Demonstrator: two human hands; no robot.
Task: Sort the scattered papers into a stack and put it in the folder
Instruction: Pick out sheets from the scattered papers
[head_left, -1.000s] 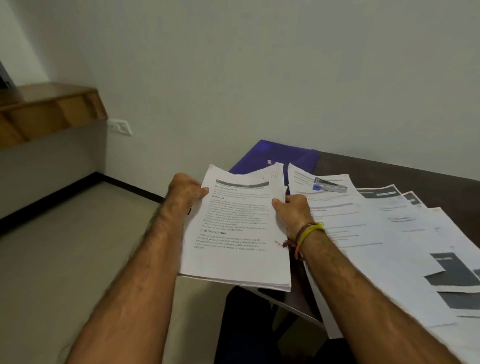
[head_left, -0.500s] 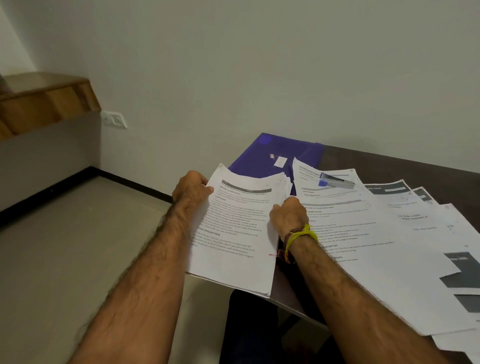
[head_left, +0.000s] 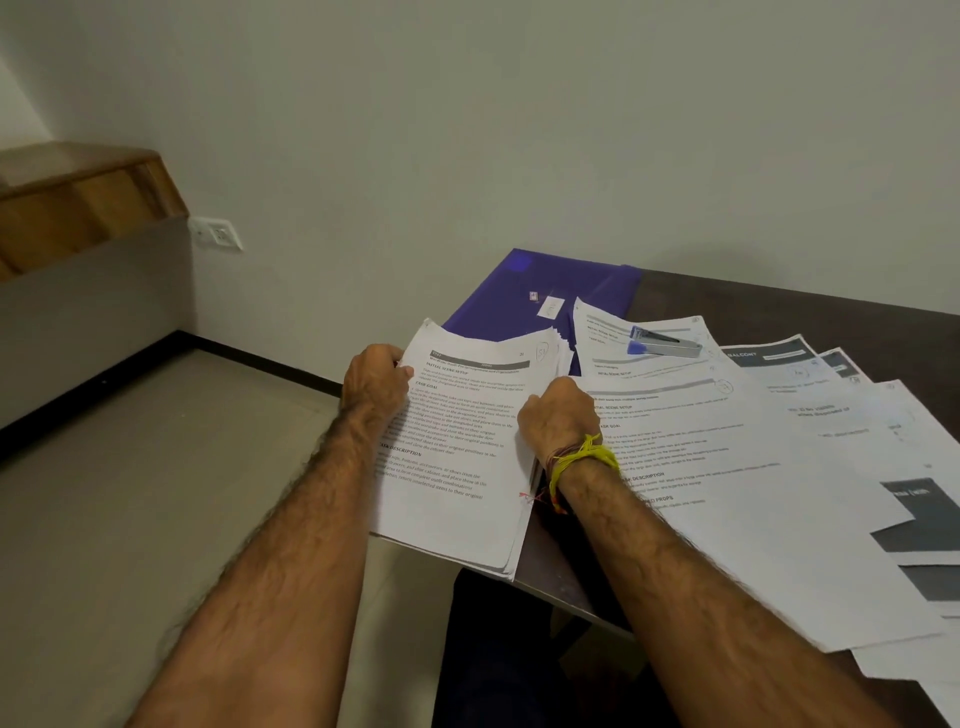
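Far out at nine o'clock, a wooden ledge (head_left: 78, 208) juts from the wall, with a white wall socket (head_left: 217, 234) just to its right above the grey floor (head_left: 130, 493).

Moving in, the left hand (head_left: 375, 383) grips the left edge of the paper stack (head_left: 457, 457), fingers curled round the sheets near the top corner. The stack hangs over the near corner of the dark table (head_left: 779, 306), its lower end jutting past the table edge towards six o'clock. Printed text faces up on the top sheet, and the page edges fan a little at the top right corner.

The right hand (head_left: 556, 415) clamps the stack's right edge, knuckles up, fingers curled under and out of sight; a yellow wristband (head_left: 582, 460) circles that wrist.

At twelve o'clock from the stack lies the blue folder (head_left: 519, 291), flat on the table's far corner, with the stack's top edge overlapping it.

Towards two o'clock a small stapler (head_left: 662, 344) rests on the scattered papers (head_left: 753, 493). Those loose sheets spread across the table from the right hand out to three o'clock, overlapping one another, some with dark grey printed blocks at the far right.
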